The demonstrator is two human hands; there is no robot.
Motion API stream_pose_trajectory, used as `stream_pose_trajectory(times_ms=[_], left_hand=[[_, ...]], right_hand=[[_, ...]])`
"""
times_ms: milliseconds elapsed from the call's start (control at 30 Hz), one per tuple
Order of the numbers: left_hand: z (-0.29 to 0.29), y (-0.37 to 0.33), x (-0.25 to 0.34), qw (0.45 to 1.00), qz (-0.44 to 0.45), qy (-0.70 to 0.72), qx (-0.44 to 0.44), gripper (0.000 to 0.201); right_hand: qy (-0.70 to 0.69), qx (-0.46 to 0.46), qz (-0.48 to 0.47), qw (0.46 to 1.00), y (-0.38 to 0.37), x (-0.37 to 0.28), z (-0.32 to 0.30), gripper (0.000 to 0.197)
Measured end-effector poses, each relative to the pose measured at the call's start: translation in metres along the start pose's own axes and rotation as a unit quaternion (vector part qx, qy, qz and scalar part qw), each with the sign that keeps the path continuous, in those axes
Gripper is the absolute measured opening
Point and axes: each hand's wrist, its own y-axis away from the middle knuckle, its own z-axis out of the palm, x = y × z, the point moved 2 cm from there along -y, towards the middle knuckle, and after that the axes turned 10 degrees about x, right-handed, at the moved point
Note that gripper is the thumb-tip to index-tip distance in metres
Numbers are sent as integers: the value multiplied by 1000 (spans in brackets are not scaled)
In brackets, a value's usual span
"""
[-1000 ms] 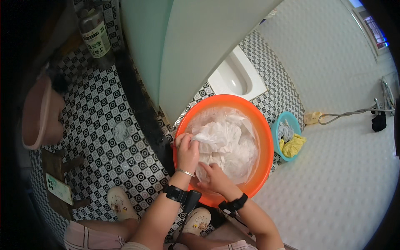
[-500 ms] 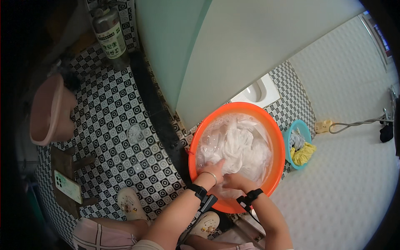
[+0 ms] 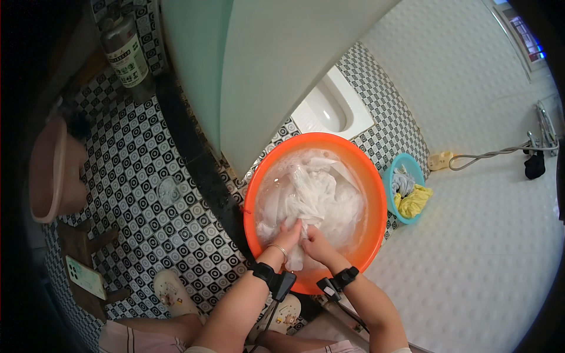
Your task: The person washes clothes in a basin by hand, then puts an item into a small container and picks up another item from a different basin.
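Both hands have drawn back to the near side of the orange basin [image 3: 371, 176] since the earlier frame, and now the left hand [image 3: 287, 234] and right hand [image 3: 315, 244] have fingers closed, gripping the wet white cloth [image 3: 318, 197] bunched in the water. A hard pull could slop water over the rim onto the black-and-white tiled floor [image 3: 141, 194], making it slippery by the slippers [image 3: 170, 289]; a squat toilet [image 3: 329, 109] lies far, a small blue basin [image 3: 388, 182] right.
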Motion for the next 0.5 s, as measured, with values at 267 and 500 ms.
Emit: stream_pose_trajectory(times_ms=[267, 500], left_hand=[[13, 4, -6, 970, 22, 212, -114, 32], [-33, 54, 65, 952, 256, -82, 144, 51]], right_hand=[[107, 134, -274, 946, 19, -56, -29, 24], [324, 265, -42, 907, 18, 32, -97, 33]])
